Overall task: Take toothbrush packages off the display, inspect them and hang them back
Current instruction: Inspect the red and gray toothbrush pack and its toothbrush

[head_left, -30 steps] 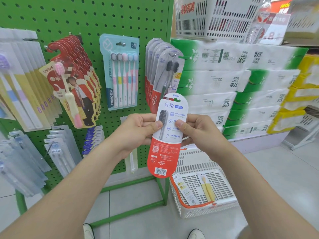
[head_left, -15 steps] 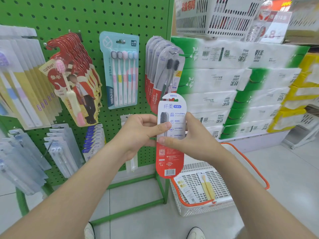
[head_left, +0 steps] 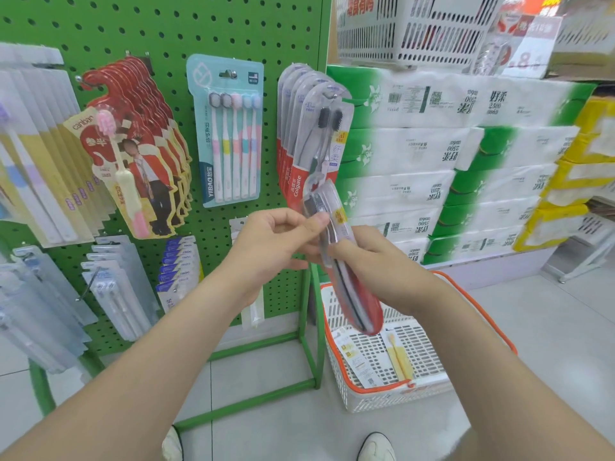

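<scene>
Head view has us in the inspection step. Our left hand (head_left: 276,242) pinches the upper part of the red-and-white blister toothbrush package (head_left: 361,309), thumb pressed close to the dark bristle head, while our right hand (head_left: 374,266) is curled round its middle. Both hands are closed on the pack. It sits tilted and nearly edge-on to us, top toward the display and red lower end hanging above the white plastic basket with the orange rim (head_left: 382,402), not touching it. Just above the pack hangs the row of matching red-and-white toothbrush packs (head_left: 311,134) on a metal hook (head_left: 333,94) at the right edge of the green pegboard (head_left: 166,31).

We judge the looking-over is nearly through and hanging back is what remains. That calls for turning the pack face-out, raising it to the hook and threading its hang hole over the tip. We cannot see that hole from here, so it wants finding first.
</scene>
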